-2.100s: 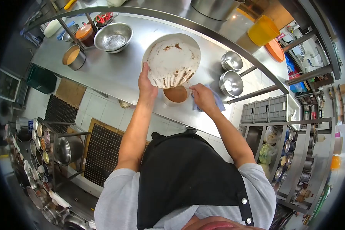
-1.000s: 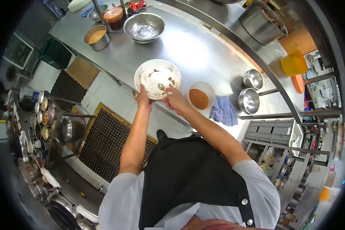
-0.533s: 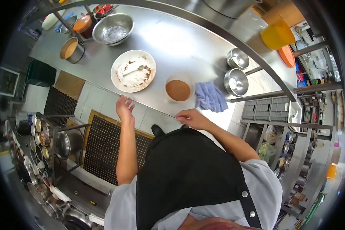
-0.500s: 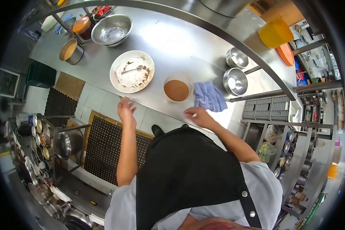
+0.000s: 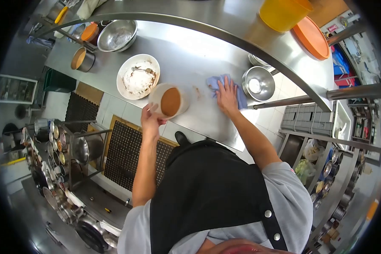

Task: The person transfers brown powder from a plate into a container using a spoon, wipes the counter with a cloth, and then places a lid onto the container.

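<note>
My left hand (image 5: 151, 122) grips a pale plastic tub (image 5: 184, 100) by its near left side. The tub is tilted, and a smooth brown filling (image 5: 170, 102) shows inside it. My right hand (image 5: 227, 95) lies flat with fingers spread on a crumpled blue cloth (image 5: 215, 81) on the steel table. Between tub and cloth, a brown smear (image 5: 197, 92) marks the tabletop. Just beyond the tub stands a white bowl (image 5: 122, 86) coated with white and brown residue, and a spoon (image 5: 140, 69) rests in it.
Steel bowls (image 5: 258, 84) stand right of the cloth. At the far left are another metal bowl (image 5: 117, 35) and a pot of orange-brown contents (image 5: 85, 62). A raised steel shelf (image 5: 224, 19) overhangs the table, carrying a yellow container (image 5: 283, 15) and an orange lid (image 5: 311, 38).
My left hand has taken hold of the tub and moved it left, tilting it. My right hand has moved forward onto the blue cloth, and the smear is now exposed.
</note>
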Demonstrator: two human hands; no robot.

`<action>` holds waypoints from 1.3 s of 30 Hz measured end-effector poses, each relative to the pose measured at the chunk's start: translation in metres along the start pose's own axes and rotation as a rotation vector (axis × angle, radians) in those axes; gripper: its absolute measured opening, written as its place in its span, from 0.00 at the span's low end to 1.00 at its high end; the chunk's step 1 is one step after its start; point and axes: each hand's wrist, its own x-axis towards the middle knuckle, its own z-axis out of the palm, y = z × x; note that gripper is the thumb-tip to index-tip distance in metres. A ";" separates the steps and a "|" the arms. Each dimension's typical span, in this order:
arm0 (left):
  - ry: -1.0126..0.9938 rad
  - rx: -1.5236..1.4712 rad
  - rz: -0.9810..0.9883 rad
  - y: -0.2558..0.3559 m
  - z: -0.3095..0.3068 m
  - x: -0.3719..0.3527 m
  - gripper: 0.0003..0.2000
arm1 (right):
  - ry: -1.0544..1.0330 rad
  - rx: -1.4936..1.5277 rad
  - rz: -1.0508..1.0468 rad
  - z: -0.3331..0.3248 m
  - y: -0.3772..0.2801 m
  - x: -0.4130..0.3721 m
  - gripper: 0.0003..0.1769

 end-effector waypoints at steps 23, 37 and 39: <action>0.370 0.085 -0.140 -0.183 -0.111 -0.104 0.19 | -0.007 -0.087 -0.077 0.028 0.019 0.137 0.33; 0.016 0.312 -0.132 -0.206 -0.114 -0.044 0.28 | -0.333 0.843 -0.287 0.018 -0.167 -0.103 0.28; -0.009 0.297 -0.087 -0.218 -0.132 -0.049 0.28 | -0.395 1.131 0.105 -0.004 -0.153 -0.105 0.28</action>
